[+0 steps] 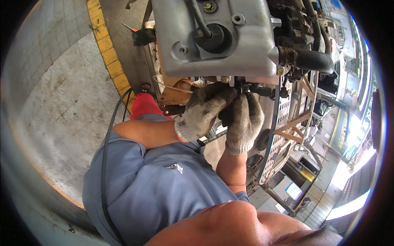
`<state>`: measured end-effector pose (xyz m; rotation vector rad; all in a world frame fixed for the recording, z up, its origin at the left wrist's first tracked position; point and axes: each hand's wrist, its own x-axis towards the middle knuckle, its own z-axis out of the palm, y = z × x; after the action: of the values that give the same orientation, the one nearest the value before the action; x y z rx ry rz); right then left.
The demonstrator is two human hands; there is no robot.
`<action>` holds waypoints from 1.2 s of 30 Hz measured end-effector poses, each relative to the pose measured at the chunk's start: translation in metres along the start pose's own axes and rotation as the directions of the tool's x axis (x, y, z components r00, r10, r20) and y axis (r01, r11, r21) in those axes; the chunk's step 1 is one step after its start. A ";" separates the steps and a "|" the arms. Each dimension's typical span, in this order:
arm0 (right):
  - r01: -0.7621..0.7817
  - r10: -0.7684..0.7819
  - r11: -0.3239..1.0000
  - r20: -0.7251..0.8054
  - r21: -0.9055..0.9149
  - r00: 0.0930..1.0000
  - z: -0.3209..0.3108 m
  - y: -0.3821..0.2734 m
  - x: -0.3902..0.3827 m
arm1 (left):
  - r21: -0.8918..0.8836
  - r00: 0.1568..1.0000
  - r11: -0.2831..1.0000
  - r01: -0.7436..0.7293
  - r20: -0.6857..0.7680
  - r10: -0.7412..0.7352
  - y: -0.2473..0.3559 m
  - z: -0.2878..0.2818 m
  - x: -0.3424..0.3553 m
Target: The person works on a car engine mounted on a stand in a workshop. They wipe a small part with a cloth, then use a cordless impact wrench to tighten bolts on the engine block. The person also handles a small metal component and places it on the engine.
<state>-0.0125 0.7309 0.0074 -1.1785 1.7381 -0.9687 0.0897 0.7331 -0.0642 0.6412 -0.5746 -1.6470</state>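
Both of my hands wear dirty white work gloves and are raised close together at the near side of an engine (230, 53), just below its silver-grey valve cover (172, 37). My left hand (203, 108) is closed, with its fingers reaching in under the cover's edge. Beside it, my right hand (245, 119) is pinched, fingertips pointing up at a small dark fitting (239, 81). Whatever the fingers grip is too small or hidden to make out. A thin pale wire (168, 86) runs near my left hand, next to a rusty brown bracket (174, 97).
A thick black hose (314, 60) leaves the engine on the right. Beyond stand a perforated metal panel (283, 112) and a wooden frame (301, 119). A yellow painted line (110, 55) crosses the floor on the left. A black cable (107, 160) hangs by my left shoulder.
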 end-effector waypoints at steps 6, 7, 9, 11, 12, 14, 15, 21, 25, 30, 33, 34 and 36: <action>0.045 -0.045 0.999 0.008 0.018 0.999 -0.005 0.011 0.000 | -0.396 0.950 0.871 0.290 0.011 -0.311 0.010 0.004 0.001; 0.034 -0.034 0.999 -0.001 0.042 0.999 0.000 0.007 -0.001 | -0.387 0.950 0.875 0.291 0.005 -0.313 0.009 0.004 0.001; 0.237 -0.239 0.954 0.014 -0.185 0.971 0.000 0.009 0.000 | -0.368 0.947 0.881 0.296 -0.006 -0.321 0.007 0.003 0.000; 0.498 -0.495 0.694 0.158 -0.520 0.854 -0.006 0.019 0.005 | -0.322 0.938 0.889 0.325 -0.010 -0.347 0.007 0.002 0.000; 0.558 -0.555 0.563 0.221 -0.610 0.802 -0.008 0.021 0.005 | -0.298 0.934 0.892 0.339 -0.010 -0.358 0.007 0.002 0.001; 0.456 -0.443 0.700 0.167 -0.550 0.881 -0.008 0.015 0.002 | 0.249 0.989 0.957 -0.150 0.023 0.149 -0.006 -0.005 -0.003; 0.358 -0.350 0.813 0.106 -0.460 0.931 -0.008 0.011 0.001 | 0.411 0.952 0.859 -0.304 0.100 0.289 -0.012 -0.010 -0.004; -0.010 0.010 0.999 -0.008 -0.038 1.000 0.000 -0.003 0.000 | 0.468 0.905 0.777 -0.421 0.157 0.396 -0.020 -0.015 -0.006; -0.032 0.032 0.999 0.007 -0.017 0.999 0.001 -0.004 -0.001 | 0.487 0.898 0.762 -0.427 0.128 0.421 -0.024 -0.015 -0.003; -0.069 0.071 0.997 0.044 -0.044 0.997 -0.004 0.000 0.000 | -0.013 1.000 1.000 0.018 0.008 -0.018 -0.008 -0.006 -0.002; 0.171 -0.187 0.932 -0.021 -0.321 0.982 0.000 0.012 0.002 | 0.264 0.967 0.930 -0.255 0.066 0.247 -0.004 -0.007 -0.003; 0.125 -0.134 0.945 -0.011 -0.301 0.991 0.005 -0.004 -0.002 | 0.352 0.940 0.872 -0.339 0.095 0.327 -0.003 -0.008 -0.003; 0.168 -0.198 0.937 -0.068 -0.305 0.978 0.008 -0.005 -0.002 | 0.362 0.942 0.870 -0.334 0.096 0.322 -0.001 -0.008 -0.002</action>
<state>-0.0031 0.7306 0.0095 -1.5323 1.9273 -0.9047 0.0952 0.7349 -0.0706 0.7458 -0.9818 -1.2361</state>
